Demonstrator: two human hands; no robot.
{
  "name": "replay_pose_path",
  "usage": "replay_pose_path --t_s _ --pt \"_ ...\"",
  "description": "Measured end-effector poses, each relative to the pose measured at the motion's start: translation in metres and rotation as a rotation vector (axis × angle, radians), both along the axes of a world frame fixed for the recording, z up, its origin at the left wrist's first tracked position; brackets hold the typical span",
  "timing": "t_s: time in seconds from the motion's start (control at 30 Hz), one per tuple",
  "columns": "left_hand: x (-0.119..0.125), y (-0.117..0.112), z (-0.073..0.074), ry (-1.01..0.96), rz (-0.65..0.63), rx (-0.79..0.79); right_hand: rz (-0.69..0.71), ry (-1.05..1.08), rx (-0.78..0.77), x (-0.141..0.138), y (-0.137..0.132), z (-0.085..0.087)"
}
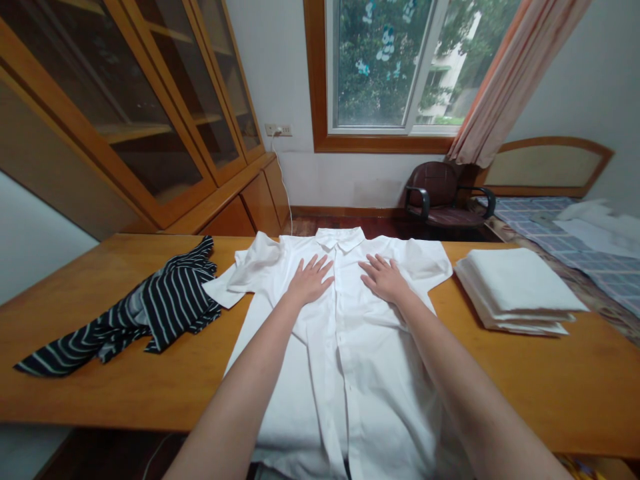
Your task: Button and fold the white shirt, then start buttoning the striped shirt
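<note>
A white short-sleeved button-up shirt (373, 363) is laid face-up on the table (530, 393); below its collar (341, 240), the left hand (308, 283) and right hand (385, 279) are spread flat, apparently so that the fabric is smoothed, not gripped.

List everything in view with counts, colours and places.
Long wooden table: one, brown, foreground
Collared cotton-looking shirt: one, white, spread across table centre
Crumpled striped fabric: one, black and white, table's left
Folded cloth stack: one, white, table's right
Glass-doored wooden cabinet: one, brown, back left
Sliding glass window: one, white inner frame, back
Fabric curtain: one, pink, window's right
Padded armchair: one, maroon and black, below window
Bed with checked sheet: one, bluish, far right
Thin cable: one, white, window's left
Left hand, right hand: one each, bare, flat on shirt
</note>
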State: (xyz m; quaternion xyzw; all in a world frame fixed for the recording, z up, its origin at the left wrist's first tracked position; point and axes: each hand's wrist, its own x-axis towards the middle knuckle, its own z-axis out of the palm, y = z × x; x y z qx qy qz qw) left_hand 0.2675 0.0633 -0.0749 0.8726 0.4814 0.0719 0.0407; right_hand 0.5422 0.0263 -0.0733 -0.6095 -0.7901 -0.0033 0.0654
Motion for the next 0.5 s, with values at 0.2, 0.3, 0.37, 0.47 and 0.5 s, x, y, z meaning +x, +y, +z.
replay_pose_path --t_s 0.2,0.3,0.37,0.47,0.5 --pt "-0.002 0.002 0.001 -0.086 -0.037 0.035 0.012 0.005 -0.005 0.001 -0.001 0.003" --pt "-0.005 -0.001 0.007 -0.214 -0.057 0.116 0.008 0.007 -0.013 0.001 -0.001 0.004" --pt "-0.01 -0.006 0.013 -0.319 -0.082 0.181 0.006 0.007 -0.012 0.001 -0.001 0.004" --pt "-0.017 -0.023 0.021 -0.399 -0.117 0.232 0.008 0.005 -0.006 0.002 0.0 0.004" --pt "-0.02 -0.03 0.024 -0.395 -0.127 0.228 0.008 0.003 -0.005 0.001 0.001 0.004"
